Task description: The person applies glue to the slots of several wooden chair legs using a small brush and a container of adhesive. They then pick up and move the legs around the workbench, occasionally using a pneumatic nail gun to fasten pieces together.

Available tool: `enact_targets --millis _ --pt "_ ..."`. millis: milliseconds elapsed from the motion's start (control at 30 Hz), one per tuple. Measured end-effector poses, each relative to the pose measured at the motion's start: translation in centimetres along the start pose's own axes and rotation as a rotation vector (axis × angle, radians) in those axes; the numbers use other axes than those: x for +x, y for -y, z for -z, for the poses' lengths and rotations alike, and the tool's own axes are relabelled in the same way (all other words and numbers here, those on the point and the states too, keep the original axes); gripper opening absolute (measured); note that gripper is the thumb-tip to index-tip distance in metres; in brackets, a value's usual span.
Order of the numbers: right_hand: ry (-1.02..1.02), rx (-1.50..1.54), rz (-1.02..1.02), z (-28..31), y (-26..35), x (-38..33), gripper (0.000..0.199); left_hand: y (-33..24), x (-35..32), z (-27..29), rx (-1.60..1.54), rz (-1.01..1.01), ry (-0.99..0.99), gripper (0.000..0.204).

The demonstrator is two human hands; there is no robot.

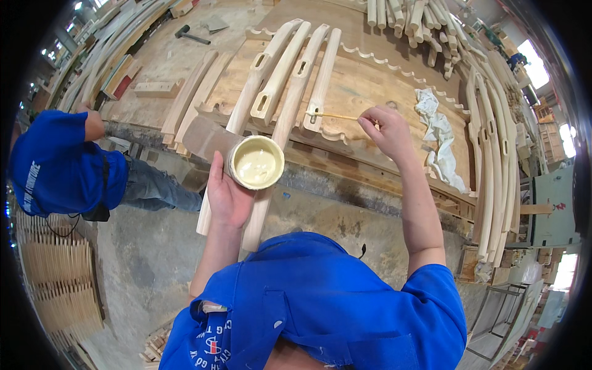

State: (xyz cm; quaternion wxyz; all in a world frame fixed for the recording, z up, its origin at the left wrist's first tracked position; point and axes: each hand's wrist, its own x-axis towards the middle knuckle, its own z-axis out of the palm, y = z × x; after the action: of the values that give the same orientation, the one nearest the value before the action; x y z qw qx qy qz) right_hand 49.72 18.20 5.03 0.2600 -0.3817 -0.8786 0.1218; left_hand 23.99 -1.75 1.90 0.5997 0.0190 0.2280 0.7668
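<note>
My left hand (pixel 227 200) is wrapped round a cup of creamy, pale yellow glue-like paste (pixel 258 163), holding it upright near the bench's front edge. Pinched in my right hand (pixel 388 131) is a thin stick (pixel 336 116); its far tip touches the slot at the near end of a pale wooden piece (pixel 324 80). Several such slotted pieces lie side by side on the bench, among them a curved wooden leg (pixel 259 74) to the left. Whether the stick's tip has bristles I cannot tell.
A crumpled white cloth (pixel 436 132) lies right of my right hand. Scalloped wooden strips (pixel 394 66) edge the work area. A hammer (pixel 192 35) rests at the back left. Stacked wooden parts (pixel 491 148) stand right. Another person in blue (pixel 68 160) is at the left.
</note>
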Motion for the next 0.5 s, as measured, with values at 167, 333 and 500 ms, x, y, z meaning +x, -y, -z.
enact_targets --millis 167,333,500 --pt "0.097 0.108 -0.052 0.8 0.4 -0.9 0.016 0.0 -0.5 -0.5 0.037 -0.018 -0.020 0.054" --pt "0.103 0.147 -0.063 0.5 0.4 -1.6 0.017 -0.1 -0.8 -0.4 0.013 0.000 -0.051 0.053" --pt "0.026 0.105 -0.146 0.2 -0.2 -0.7 0.018 0.0 -0.7 -0.4 0.016 -0.001 -0.030 0.053"
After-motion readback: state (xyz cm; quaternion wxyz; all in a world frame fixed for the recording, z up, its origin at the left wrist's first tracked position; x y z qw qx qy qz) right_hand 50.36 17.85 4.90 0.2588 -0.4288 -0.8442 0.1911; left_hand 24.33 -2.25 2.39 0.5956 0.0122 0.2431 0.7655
